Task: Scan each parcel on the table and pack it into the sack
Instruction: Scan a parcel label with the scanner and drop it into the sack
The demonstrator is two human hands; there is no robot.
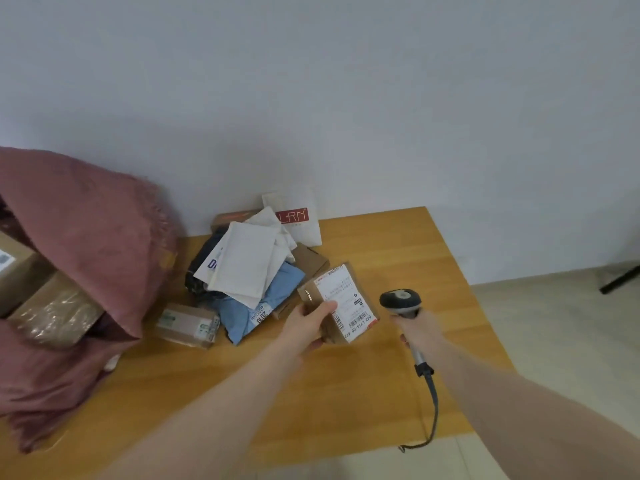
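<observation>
While the left hand (304, 323) grips it, the brown cardboard box (337, 303) shows a white barcode label. Right hand (417, 329) holds the scanner (401, 301) just beside.

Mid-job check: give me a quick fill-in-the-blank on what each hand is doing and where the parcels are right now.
1. The left hand holds a cardboard box with a white ____ on its top face.
2. The right hand grips a handheld ____.
3. The unscanned parcels are piled on the wooden ____.
4. The sack lying left of the pile is dusty ____ in colour.

Missing words: label; scanner; table; pink
</observation>
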